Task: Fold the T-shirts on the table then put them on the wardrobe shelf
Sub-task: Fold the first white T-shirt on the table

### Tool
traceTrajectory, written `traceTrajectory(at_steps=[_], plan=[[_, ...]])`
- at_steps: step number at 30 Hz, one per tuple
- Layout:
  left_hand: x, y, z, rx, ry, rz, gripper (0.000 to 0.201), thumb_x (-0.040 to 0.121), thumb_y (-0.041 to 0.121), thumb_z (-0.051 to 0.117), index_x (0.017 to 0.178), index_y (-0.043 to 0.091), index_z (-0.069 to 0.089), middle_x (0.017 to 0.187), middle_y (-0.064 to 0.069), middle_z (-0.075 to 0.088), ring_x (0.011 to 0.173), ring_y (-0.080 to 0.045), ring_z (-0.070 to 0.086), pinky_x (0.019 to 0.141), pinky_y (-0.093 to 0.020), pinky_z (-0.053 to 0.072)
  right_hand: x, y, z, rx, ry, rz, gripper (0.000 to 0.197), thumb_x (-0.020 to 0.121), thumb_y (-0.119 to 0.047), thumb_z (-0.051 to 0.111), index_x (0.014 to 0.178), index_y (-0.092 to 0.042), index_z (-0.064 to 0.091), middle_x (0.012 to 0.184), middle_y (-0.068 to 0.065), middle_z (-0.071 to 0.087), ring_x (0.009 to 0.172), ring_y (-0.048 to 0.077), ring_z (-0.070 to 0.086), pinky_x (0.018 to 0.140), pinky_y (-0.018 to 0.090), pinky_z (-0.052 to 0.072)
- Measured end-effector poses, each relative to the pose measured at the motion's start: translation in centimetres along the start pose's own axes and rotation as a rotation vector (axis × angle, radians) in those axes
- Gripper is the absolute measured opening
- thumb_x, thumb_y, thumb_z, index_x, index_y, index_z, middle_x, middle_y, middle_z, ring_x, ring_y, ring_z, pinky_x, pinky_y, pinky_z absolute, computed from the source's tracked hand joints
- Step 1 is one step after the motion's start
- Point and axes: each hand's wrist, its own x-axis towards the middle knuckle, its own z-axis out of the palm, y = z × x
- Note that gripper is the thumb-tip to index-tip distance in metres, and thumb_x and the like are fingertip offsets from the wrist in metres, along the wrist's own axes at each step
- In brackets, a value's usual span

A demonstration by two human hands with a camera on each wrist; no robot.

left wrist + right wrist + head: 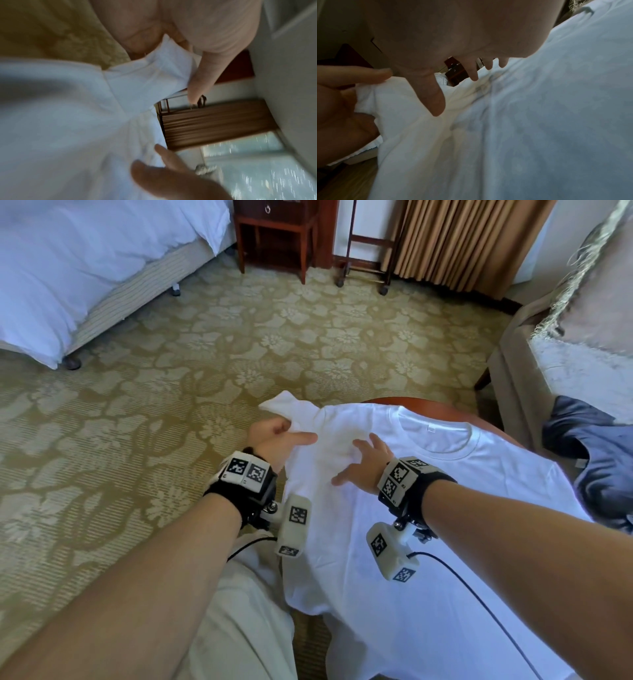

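Observation:
A white T-shirt (428, 508) lies spread face up over a round wooden table (455, 411), collar at the far side. My left hand (274, 440) grips its left sleeve (294, 409) at the table's left edge; the left wrist view shows the sleeve (150, 75) held between thumb and fingers. My right hand (363, 465) lies with spread fingers on the shirt's chest near the left shoulder, fingertips (474, 77) pressing the cloth (539, 121). A dark blue T-shirt (596, 453) lies crumpled at the right edge.
Patterned carpet (171, 405) surrounds the table. A bed with white linen (85, 268) stands at the far left, a wooden nightstand (277, 237) and a luggage rack (366, 251) at the back, and an armchair (548, 354) at the right. My light trousers (246, 611) are at the table's near-left edge.

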Motion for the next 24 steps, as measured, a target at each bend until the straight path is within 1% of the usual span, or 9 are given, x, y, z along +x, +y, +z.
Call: traceTrajectory(at_steps=[2,4,6,8,11,14,16,20,24], plan=[[-0.3,0.5,1.0,0.176,-0.057,0.104,0.048,0.055,0.015,0.089,0.047,0.016,0.042,0.052,0.010,0.044,0.052,-0.011,0.040,0.060,-0.023,0.034,-0.2,0.3,-0.4,0.011,0.014,0.027,0.098,0.077,-0.053,0.067,0.154,-0.030,0.011,0.161,-0.003,-0.011,0.149,0.023,-0.007,0.118,0.052,0.014],[-1.0,1.0,2.4,0.371,-0.105,0.193,0.047,0.065,0.012,0.086,0.048,0.023,0.044,0.053,0.017,0.042,0.050,-0.003,0.038,0.053,-0.017,0.031,-0.4,0.8,-1.0,0.019,0.025,0.054,0.096,0.078,-0.051,0.066,0.154,-0.029,0.011,0.161,-0.002,-0.010,0.149,0.024,-0.007,0.118,0.052,0.013],[-1.7,1.4,3.5,0.617,-0.171,0.291,0.034,0.068,0.019,0.086,0.056,0.027,0.055,0.070,0.018,0.057,0.066,0.002,0.052,0.061,-0.012,0.039,-0.7,1.3,-1.6,0.024,0.062,0.093,0.093,0.080,-0.049,0.065,0.154,-0.027,0.012,0.161,0.000,-0.007,0.148,0.025,-0.003,0.117,0.051,0.014],[-1.8,1.0,4.6,0.778,-0.313,0.326,0.022,0.069,0.026,0.084,0.062,0.028,0.063,0.105,0.017,0.068,0.102,-0.004,0.061,0.085,-0.016,0.042,-0.8,2.3,-2.5,0.025,0.100,0.152,0.086,0.083,-0.043,0.063,0.153,-0.023,0.016,0.161,0.003,0.000,0.147,0.027,0.006,0.115,0.049,0.019],[-2.2,0.6,6.0,0.893,-0.489,0.199,0.016,0.073,0.040,0.080,0.075,0.026,0.072,0.144,0.017,0.049,0.133,-0.010,0.044,0.103,-0.026,0.032,-1.0,4.5,-4.1,0.048,0.141,0.274,0.069,0.090,-0.032,0.051,0.150,-0.016,0.022,0.155,0.009,0.019,0.138,0.032,0.029,0.110,0.049,0.033],[-2.2,0.2,7.1,0.840,-0.503,0.052,0.025,0.074,0.050,0.077,0.085,0.028,0.074,0.135,0.010,0.058,0.118,-0.014,0.055,0.091,-0.027,0.040,-1.1,6.7,-5.2,0.161,0.155,0.359,0.061,0.089,-0.023,0.044,0.146,-0.011,0.028,0.141,0.013,0.041,0.107,0.031,0.056,0.089,0.041,0.050],[-2.3,0.1,7.7,0.837,-0.487,0.035,0.026,0.076,0.050,0.075,0.088,0.027,0.073,0.123,0.008,0.063,0.109,-0.014,0.058,0.083,-0.025,0.042,-1.4,7.9,-5.8,0.161,0.142,0.394,0.055,0.090,-0.023,0.045,0.142,-0.007,0.035,0.134,0.014,0.049,0.087,0.026,0.059,0.072,0.034,0.050],[-2.6,0.2,9.4,0.829,-0.431,0.052,0.019,0.079,0.044,0.075,0.084,0.026,0.072,0.103,0.007,0.067,0.093,-0.012,0.061,0.074,-0.023,0.044,-2.4,11.1,-6.5,-0.004,0.125,0.419,0.037,0.097,-0.023,0.046,0.131,-0.008,0.048,0.133,0.014,0.049,0.116,0.031,0.053,0.097,0.038,0.046],[-3.6,0.6,12.9,0.687,-0.350,0.040,0.012,0.081,0.035,0.075,0.082,0.023,0.073,0.087,0.005,0.068,0.082,-0.012,0.062,0.072,-0.024,0.049,-2.9,17.3,-7.0,0.259,0.221,0.545,0.061,0.086,-0.036,0.045,0.138,-0.005,0.042,0.130,0.016,0.049,0.111,0.035,0.054,0.096,0.041,0.044]])
